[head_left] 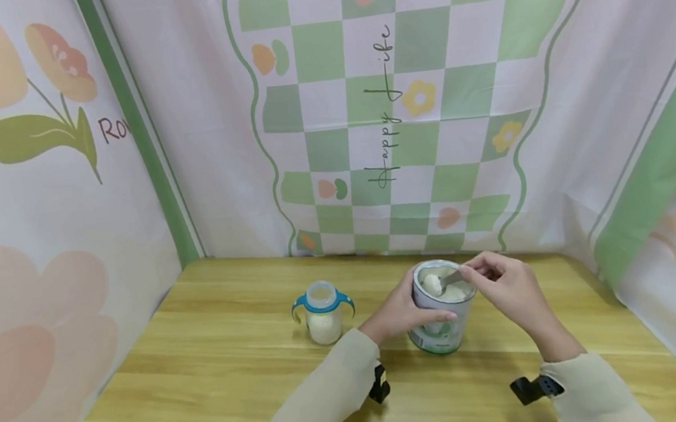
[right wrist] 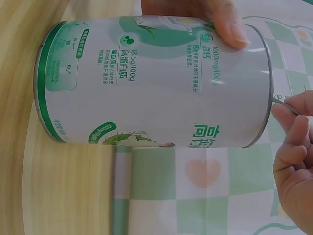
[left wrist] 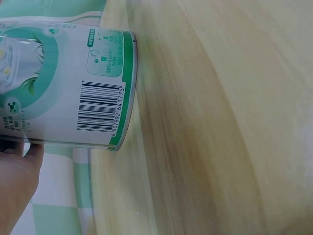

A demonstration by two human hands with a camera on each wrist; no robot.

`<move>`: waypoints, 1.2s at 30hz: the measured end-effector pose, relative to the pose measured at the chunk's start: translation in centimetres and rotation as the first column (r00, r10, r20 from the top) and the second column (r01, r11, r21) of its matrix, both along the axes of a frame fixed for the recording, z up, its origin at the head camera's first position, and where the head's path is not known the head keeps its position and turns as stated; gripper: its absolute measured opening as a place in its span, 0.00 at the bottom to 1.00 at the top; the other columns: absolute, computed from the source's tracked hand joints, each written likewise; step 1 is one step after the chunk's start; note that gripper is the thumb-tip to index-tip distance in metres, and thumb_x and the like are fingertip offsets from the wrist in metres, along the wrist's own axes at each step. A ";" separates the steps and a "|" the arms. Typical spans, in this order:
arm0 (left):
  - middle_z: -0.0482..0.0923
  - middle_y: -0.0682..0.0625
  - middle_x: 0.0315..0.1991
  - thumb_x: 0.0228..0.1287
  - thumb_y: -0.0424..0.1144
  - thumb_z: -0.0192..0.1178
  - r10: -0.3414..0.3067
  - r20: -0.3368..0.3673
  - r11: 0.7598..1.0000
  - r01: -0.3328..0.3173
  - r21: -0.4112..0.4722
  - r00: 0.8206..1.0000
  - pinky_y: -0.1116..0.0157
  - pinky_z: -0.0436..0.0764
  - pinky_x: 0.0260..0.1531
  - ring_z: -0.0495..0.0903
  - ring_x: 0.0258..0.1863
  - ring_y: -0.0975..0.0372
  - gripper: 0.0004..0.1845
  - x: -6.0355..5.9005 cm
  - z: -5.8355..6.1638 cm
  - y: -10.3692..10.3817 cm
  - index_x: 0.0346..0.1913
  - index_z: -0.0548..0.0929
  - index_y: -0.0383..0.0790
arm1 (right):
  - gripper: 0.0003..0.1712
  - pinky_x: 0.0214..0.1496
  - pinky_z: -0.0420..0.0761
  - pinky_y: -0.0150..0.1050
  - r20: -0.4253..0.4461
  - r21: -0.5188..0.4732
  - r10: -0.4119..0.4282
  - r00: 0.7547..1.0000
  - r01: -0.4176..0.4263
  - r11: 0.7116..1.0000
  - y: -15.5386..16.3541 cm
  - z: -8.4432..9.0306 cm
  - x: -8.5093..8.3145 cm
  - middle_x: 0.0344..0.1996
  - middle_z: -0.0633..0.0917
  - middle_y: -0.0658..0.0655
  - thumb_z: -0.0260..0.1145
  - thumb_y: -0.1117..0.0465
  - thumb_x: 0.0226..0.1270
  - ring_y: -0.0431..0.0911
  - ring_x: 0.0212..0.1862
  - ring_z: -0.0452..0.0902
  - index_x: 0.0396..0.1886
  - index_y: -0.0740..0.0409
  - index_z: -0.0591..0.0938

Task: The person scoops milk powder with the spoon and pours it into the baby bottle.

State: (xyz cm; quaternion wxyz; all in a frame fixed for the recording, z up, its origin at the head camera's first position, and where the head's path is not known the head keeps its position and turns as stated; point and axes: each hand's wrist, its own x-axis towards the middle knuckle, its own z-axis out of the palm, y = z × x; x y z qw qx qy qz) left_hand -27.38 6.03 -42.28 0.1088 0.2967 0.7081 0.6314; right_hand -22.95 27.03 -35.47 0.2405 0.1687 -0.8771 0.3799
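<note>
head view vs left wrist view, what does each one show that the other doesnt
Only the head view shows the right hand pinching a spoon heaped with white powder over the open can, and the blue-handled baby bottle standing apart to the can's left. Only the left wrist view shows the barcode on the can's side. Both show the left hand holding the can upright on the wooden table.

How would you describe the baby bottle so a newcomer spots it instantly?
Start at the wooden table in front of the checkered green backdrop. Left of the milk powder can held by the left hand stands a small baby bottle. It alone has blue side handles, a clear body and white powder at its bottom.
</note>
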 end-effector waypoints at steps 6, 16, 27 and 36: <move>0.69 0.62 0.61 0.58 0.46 0.76 0.000 0.012 1.000 0.000 -0.006 1.000 0.63 0.74 0.56 0.74 0.57 0.68 0.46 -0.1 -0.2 0.0 0.73 0.57 0.65 | 0.07 0.19 0.69 0.32 -0.038 0.009 0.002 0.999 -0.002 1.000 0.0 -0.1 0.0 0.19 0.80 0.51 0.70 0.59 0.70 0.42 0.19 0.69 0.32 0.56 0.86; 0.69 0.62 0.62 0.57 0.45 0.76 0.019 0.003 1.000 -0.019 -0.012 1.000 0.62 0.74 0.57 0.73 0.57 0.68 0.47 -0.2 -0.2 0.0 0.73 0.58 0.64 | 0.08 0.19 0.68 0.33 0.006 -0.046 -0.025 1.000 0.025 0.999 0.6 -0.6 -0.3 0.18 0.78 0.52 0.70 0.57 0.70 0.42 0.19 0.67 0.32 0.56 0.87; 0.70 0.63 0.61 0.56 0.45 0.77 0.053 0.000 0.998 -0.053 -0.028 0.999 0.61 0.74 0.56 0.73 0.57 0.68 0.48 0.1 -0.1 0.1 0.74 0.58 0.63 | 0.20 0.28 0.74 0.31 0.326 -0.343 -0.018 0.945 0.136 0.929 1.7 -1.2 -0.4 0.24 0.82 0.44 0.66 0.54 0.73 0.37 0.26 0.70 0.41 0.72 0.82; 0.70 0.63 0.61 0.55 0.45 0.78 0.061 0.003 0.998 -0.061 -0.019 0.998 0.60 0.72 0.59 0.72 0.58 0.68 0.49 -0.1 -0.5 0.2 0.74 0.58 0.64 | 0.15 0.34 0.77 0.29 0.371 -0.462 0.056 0.927 0.132 0.877 2.6 -1.5 -0.3 0.26 0.84 0.43 0.66 0.56 0.73 0.37 0.30 0.71 0.37 0.68 0.82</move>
